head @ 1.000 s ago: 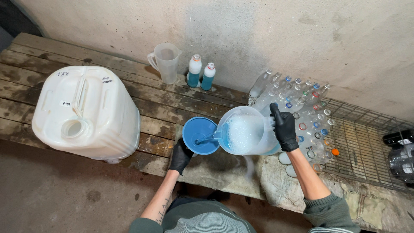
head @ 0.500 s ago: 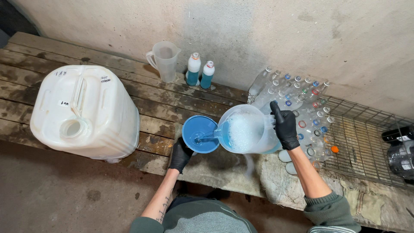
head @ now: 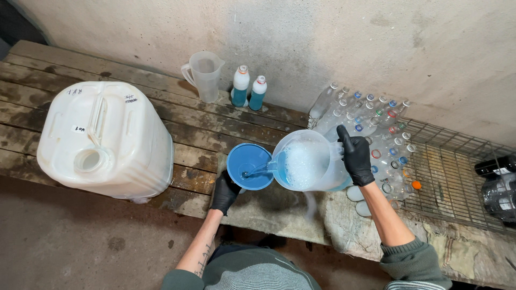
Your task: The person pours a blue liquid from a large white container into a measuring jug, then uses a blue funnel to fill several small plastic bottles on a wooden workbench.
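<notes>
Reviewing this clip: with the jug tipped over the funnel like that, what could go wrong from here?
The foamy blue liquid from the jug might fill the blue funnel faster than it drains and spill over. The funnel seems steadied only by the left hand, so it could tip. The right hand could swing the jug into the empty bottles.

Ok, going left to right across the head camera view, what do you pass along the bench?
White jerrycan → empty clear jug → left hand under the blue funnel → tilted pitcher of foamy blue liquid → right hand on its handle → wire rack.
</notes>
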